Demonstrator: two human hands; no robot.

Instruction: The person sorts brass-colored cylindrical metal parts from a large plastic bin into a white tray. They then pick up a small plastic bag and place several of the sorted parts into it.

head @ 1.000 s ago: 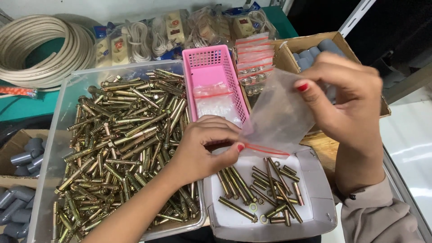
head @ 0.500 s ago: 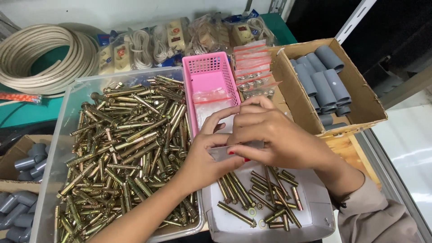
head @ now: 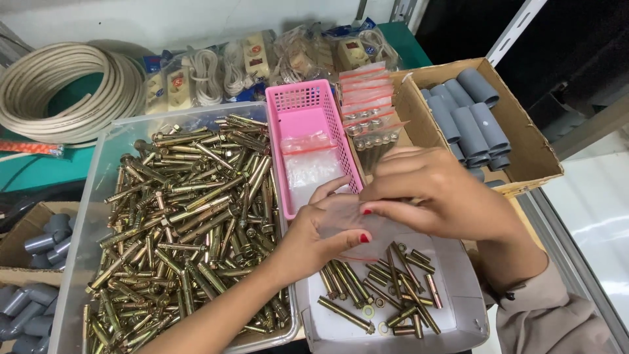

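Over the grey tray [head: 468,298], both hands' fingers [head: 393,200] pinch a clear bag [head: 347,226] lying crosswise.

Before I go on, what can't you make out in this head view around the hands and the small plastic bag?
- Small clear plastic bag: mostly covered by the left hand and right hand; whether it is open or holds anything cannot be told.
- Brass-coloured anchor bolts on the grey tray: those under the hands are hidden.
- Pink plastic basket: near end hidden by the left hand's fingers.
- Clear plastic bin of bolts: cut off by the bottom edge.
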